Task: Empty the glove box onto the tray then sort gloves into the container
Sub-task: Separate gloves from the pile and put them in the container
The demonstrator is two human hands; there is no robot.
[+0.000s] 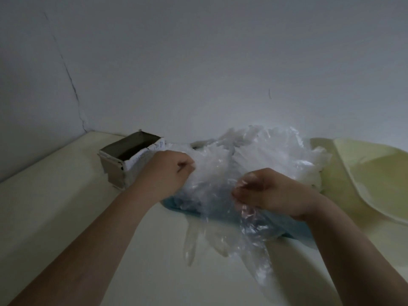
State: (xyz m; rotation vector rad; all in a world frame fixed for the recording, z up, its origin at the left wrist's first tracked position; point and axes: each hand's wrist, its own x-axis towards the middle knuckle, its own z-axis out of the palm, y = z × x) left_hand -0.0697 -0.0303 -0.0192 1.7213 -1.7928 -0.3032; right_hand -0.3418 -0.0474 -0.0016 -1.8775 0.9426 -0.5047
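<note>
My left hand (170, 171) and right hand (265, 191) each pinch clear gloves (254, 155) heaped on the blue tray (174, 207). The open box (130, 160) stands just left; a yellow cloth (364, 173) lies right.

The cream tabletop (55, 206) carries an open glove box (130, 160) at back left, a blue tray (174, 206) in the middle, a pale yellow container (364, 173) at right; clear gloves (192, 239) spill onto it.

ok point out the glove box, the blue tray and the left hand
glove box (113, 171): head view, near end wall
blue tray (172, 205): head view, left rim
left hand (169, 171): head view, back of hand
</note>
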